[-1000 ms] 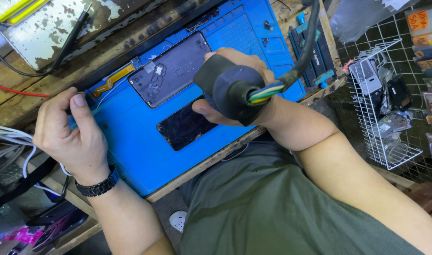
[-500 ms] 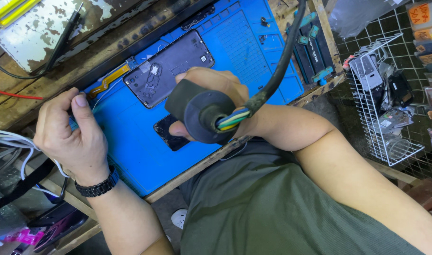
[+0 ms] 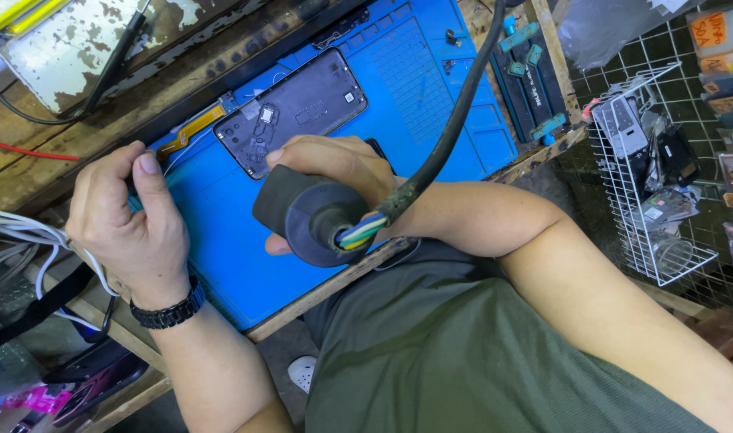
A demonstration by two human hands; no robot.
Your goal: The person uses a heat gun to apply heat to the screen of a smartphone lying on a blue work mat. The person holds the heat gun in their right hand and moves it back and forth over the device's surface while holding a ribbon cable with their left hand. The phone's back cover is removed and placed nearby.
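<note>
right hand [image 3: 334, 172] closed round hot-air handle [image 3: 306, 216] has moved down off the opened phone [image 3: 290, 108], left hand [image 3: 130, 220] still pinched shut at blue mat [image 3: 222, 232] edge.

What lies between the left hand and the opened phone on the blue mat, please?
In the head view, only bare blue mat separates the left hand from the opened phone, apart from an orange ribbon strip.

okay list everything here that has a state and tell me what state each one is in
opened phone: back off, insides showing, flat on blue mat
black-handled tool: gripped in right hand
left hand: fist at mat's edge, contents hidden
wire basket: full
</note>
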